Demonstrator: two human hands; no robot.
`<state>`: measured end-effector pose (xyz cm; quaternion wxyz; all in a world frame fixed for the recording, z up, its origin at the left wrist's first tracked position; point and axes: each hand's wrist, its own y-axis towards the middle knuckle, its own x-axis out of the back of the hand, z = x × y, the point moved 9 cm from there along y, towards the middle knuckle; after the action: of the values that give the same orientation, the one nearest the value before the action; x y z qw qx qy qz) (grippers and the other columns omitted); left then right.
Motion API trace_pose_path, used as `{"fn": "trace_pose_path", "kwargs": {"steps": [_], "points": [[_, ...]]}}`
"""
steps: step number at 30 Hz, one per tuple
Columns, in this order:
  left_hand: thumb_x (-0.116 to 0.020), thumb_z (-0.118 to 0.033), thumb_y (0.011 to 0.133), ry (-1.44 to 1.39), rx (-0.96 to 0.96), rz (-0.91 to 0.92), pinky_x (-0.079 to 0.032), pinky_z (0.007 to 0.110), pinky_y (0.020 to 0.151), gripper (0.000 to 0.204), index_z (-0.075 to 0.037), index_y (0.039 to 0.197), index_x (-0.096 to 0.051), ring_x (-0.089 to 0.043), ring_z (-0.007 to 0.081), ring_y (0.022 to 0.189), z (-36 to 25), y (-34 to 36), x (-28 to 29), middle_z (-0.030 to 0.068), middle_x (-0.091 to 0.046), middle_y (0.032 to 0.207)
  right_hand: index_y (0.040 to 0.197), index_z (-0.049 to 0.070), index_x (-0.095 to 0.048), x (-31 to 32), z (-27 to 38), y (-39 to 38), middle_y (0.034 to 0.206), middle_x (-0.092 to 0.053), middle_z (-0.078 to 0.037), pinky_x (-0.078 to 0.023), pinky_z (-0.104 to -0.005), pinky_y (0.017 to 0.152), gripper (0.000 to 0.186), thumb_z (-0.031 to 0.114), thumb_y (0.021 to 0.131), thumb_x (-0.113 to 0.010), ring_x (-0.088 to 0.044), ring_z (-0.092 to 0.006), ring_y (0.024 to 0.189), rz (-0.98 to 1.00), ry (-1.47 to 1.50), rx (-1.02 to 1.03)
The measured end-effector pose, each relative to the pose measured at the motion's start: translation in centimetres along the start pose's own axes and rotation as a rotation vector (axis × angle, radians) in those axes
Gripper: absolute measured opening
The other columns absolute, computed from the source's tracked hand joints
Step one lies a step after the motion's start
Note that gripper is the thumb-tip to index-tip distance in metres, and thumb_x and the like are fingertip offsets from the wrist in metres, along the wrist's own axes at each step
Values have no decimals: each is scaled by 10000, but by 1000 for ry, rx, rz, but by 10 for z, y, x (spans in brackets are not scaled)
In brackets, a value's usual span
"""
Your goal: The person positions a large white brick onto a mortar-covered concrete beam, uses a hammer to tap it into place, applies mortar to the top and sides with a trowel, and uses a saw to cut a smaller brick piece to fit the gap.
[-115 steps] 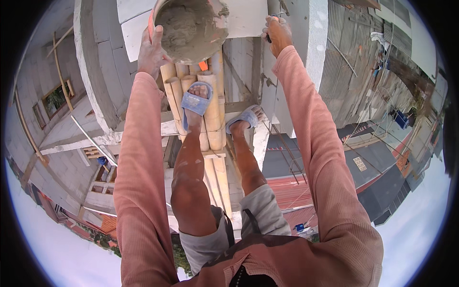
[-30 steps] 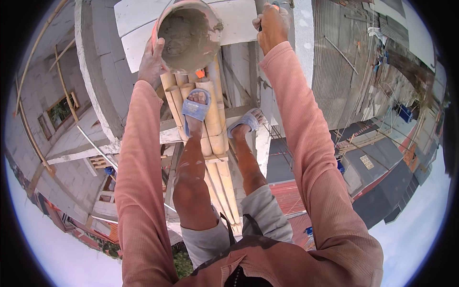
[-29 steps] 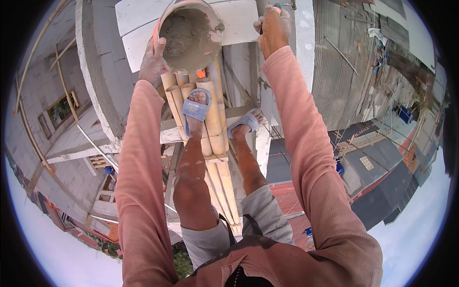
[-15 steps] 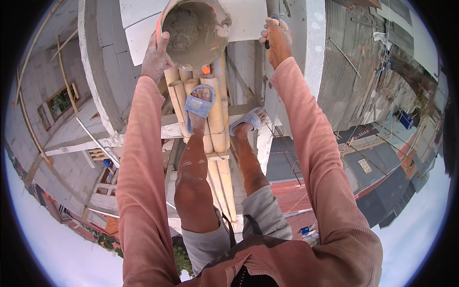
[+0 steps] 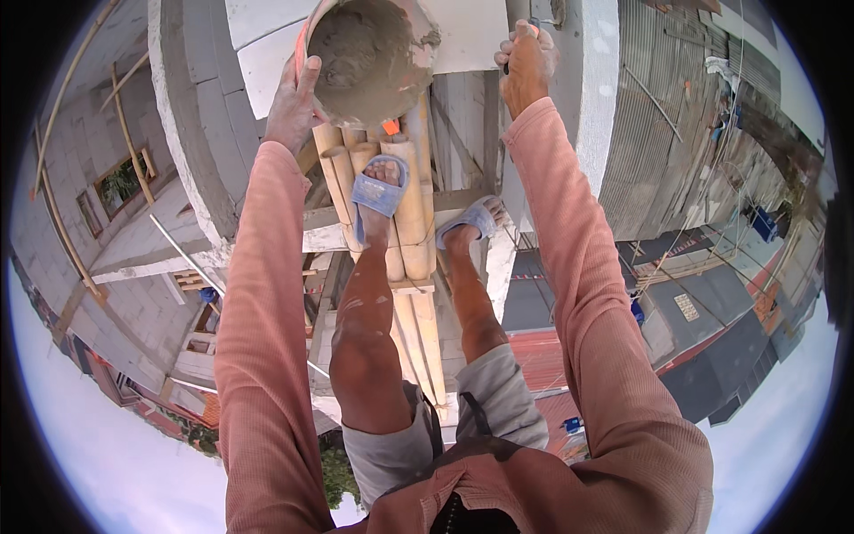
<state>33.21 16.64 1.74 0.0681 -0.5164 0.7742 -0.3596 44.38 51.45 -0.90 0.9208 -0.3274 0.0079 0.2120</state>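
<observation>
At the top of the head view, a round bucket (image 5: 304, 55) with a reddish outside is tilted toward me. Wet grey mortar (image 5: 365, 62) lies inside it and smears its wall. My left hand (image 5: 294, 107) grips its left side, thumb up at the rim. My right hand (image 5: 527, 67) is closed around the orange and black handle of what looks like a trowel (image 5: 525, 28); its blade is mostly out of sight. That hand is beside a pale grey column, apart from the bucket.
My sandalled feet (image 5: 381, 185) straddle; the left stands on bundled bamboo poles (image 5: 414, 231), the right on a narrow ledge (image 5: 498, 267). White blocks (image 5: 471, 36) lie behind the bucket. The column (image 5: 592, 98) rises at right. Far below are roofs (image 5: 703, 294) and corrugated sheets (image 5: 649, 107).
My right hand has moved slightly up and to the right with the tool. The whole view has shifted a little; my left hand keeps hold of the bucket.
</observation>
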Motion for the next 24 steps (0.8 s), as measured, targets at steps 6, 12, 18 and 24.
{"fn": "trace_pose_path", "kwargs": {"steps": [6,12,18,24], "points": [[-548,-671,961,-61,20,-8,-585,417,707,821,-155,1564,-340,-544,143,618,0,11,-6,79,-571,1183,937,39,-522,6,-23,38,715,-498,-20,-369,-285,457,69,97,954,-555,-441,-102,504,58,-250,-73],[-566,-671,951,-37,54,-6,-583,452,734,834,-167,1572,-329,-585,180,754,-6,-2,-7,83,-546,1279,991,-34,-550,-22,6,56,816,-586,-89,-479,-361,554,189,143,931,-573,-542,-194,595,-44,-322,177],[-588,-682,928,-68,29,7,-564,371,581,897,-169,1602,-291,-618,178,690,-10,2,-22,100,-599,1248,1290,-35,-501,-7,31,-14,985,-587,-114,-506,-351,683,390,218,1002,-571,-578,-199,768,-76,-279,269],[-572,-674,938,-68,59,-40,-528,338,508,887,-161,1604,-291,-603,173,586,-1,-1,-12,114,-652,1152,1434,-5,-468,41,57,-115,1182,-628,-192,-478,-403,977,526,253,998,-608,-608,-335,1081,15,-844,581]]}}
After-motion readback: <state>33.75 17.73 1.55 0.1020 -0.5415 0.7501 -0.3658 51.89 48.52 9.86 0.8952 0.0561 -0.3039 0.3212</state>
